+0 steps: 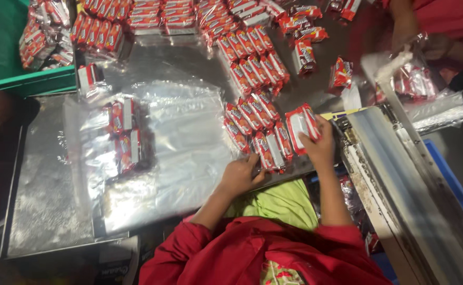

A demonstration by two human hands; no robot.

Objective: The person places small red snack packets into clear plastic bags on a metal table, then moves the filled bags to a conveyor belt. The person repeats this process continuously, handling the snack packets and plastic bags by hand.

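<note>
Left hand [240, 176] curled loosely, knuckles resting on bench [47, 200], empty, clear bags [184, 137] just left of it | packet rows [258, 126] between both hands, lined for easy picking | right hand [320, 145] clamped on red packets [302, 122], lifted off bench.

Green crate [10, 79], clear plastic bags [184, 137], blue bin [461, 190], perhaps a sealing machine [400, 174]

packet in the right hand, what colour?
Red with a white panel. The right hand grips the packet at its edge; head view shows it.
</note>
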